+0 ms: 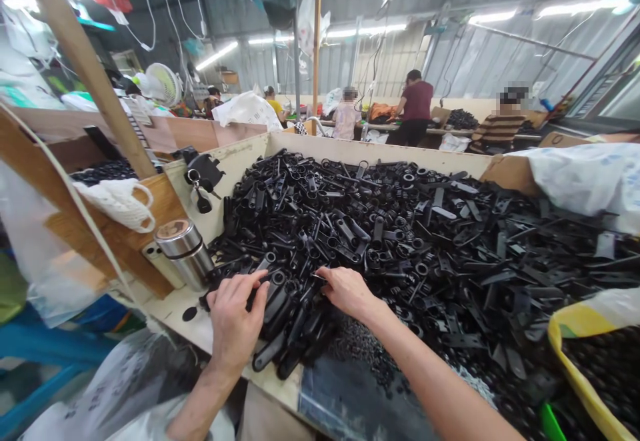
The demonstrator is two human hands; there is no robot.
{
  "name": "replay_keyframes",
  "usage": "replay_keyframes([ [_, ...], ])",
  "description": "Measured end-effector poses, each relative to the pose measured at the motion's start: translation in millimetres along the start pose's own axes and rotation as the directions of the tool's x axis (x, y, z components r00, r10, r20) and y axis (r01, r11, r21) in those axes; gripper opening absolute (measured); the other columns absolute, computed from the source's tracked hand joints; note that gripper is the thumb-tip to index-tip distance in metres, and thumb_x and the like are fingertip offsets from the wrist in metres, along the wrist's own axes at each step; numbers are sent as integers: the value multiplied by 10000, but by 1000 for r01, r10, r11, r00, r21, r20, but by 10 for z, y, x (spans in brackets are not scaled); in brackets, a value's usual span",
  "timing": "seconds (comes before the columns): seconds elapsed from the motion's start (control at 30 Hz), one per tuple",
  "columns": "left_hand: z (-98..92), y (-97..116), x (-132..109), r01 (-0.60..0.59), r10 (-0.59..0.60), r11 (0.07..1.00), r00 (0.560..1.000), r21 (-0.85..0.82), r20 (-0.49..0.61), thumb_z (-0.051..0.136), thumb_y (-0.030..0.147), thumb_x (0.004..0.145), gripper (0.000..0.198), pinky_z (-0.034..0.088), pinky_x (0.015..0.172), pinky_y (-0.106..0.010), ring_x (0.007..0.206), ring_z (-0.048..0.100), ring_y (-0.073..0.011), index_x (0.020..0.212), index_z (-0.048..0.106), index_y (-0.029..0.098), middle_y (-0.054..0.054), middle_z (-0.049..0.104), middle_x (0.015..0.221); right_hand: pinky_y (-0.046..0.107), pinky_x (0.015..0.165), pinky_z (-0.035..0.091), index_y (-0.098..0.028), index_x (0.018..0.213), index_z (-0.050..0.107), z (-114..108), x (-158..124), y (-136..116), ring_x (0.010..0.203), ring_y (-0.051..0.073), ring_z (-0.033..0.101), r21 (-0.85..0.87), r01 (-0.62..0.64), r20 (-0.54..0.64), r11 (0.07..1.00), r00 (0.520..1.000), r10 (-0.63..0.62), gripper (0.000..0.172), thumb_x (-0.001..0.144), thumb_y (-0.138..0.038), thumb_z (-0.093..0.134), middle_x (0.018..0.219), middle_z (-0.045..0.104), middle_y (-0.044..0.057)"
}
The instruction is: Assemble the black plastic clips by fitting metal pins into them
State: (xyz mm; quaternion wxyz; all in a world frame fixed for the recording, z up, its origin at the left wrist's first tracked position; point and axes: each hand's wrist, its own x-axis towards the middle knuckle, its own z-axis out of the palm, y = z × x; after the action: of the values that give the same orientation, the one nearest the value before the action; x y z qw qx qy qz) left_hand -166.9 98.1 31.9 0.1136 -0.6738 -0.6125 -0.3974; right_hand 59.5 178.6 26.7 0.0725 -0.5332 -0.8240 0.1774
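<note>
Steel flask (184, 253) on the ledge of the wooden bin (350, 151), then left hand (235, 324), curled over heaped black plastic parts (295, 314), grip impossible to call; right hand (347, 292) just beside, fingertips on the heap, grip unclear too!

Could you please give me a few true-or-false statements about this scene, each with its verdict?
1. The left hand rests on the black plastic parts. True.
2. A steel flask sits to the left of the heap. True.
3. The right hand holds the steel flask. False: it is on the black plastic parts, and the flask is nearer the left hand.
4. Nobody else is in view. False: a person in a dark red shirt stands at a bench further back, and others are there too.
</note>
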Motion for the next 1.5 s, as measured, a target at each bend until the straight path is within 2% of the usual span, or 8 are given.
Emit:
replay_keyframes([
  [0.3,9,100,-161,-152,154,987,987,49,-41,597,238,1011,179,350,866,-436,935,657,-286,1033,774,214,-80,767,970,278,832,497,-236,1093,729,-194,-163,186,1027,222,724,11,79,-95,997,992,-78,134,966,-199,711,1163,732,51],
  [0.5,-18,90,-163,-161,163,986,986,40,-28,588,216,1015,180,363,874,-447,955,643,-296,1046,764,195,-94,759,974,255,724,469,-239,1014,728,-229,-279,418,842,196,733,171,131,-224,977,970,-91,65,951,-228,715,913,786,0],
  [0.67,25,98,-234,-173,175,981,985,83,-15,617,181,996,159,357,887,-464,976,616,-305,1045,767,204,-92,750,989,281,711,494,-221,1069,738,-240,-292,519,774,197,710,282,130,-348,951,937,-25,136,976,-254,645,958,802,33],
  [0.9,-15,187,-300,-133,134,991,990,31,-45,529,139,1024,223,360,895,-475,1034,572,-314,1109,735,153,-144,712,1068,209,744,516,-265,989,796,-151,-234,160,833,152,747,327,270,-193,906,957,-215,85,949,-236,727,936,815,-48],
  [1.1,-40,293,-450,-224,225,974,974,28,-34,617,176,988,172,355,928,-503,1050,574,-319,1111,731,215,-122,703,1083,259,791,487,-242,1026,786,-103,-151,142,977,214,726,170,102,-184,980,980,-70,93,951,-235,731,1034,779,34],
  [1.23,-15,409,-585,-243,243,969,970,-44,-15,624,130,971,186,358,938,-491,1068,564,-311,1089,729,229,-117,687,1096,275,733,474,-211,894,782,-32,-176,224,883,219,715,88,18,-147,996,989,-4,34,878,-182,790,969,737,43],
  [1.37,-14,510,-659,-285,292,945,956,-160,26,628,80,952,232,382,939,-438,1073,557,-280,1116,711,221,-103,676,1114,278,716,470,-195,863,767,52,-186,240,821,197,690,104,4,-160,995,987,12,62,868,-134,770,936,713,27],
  [1.5,-20,577,-469,-223,247,950,965,-220,86,604,91,979,173,403,898,-412,1019,566,-259,1057,716,198,-83,703,1026,265,729,465,-221,879,763,7,-273,351,844,187,672,214,12,-264,977,963,46,46,884,-175,758,935,693,18],
])
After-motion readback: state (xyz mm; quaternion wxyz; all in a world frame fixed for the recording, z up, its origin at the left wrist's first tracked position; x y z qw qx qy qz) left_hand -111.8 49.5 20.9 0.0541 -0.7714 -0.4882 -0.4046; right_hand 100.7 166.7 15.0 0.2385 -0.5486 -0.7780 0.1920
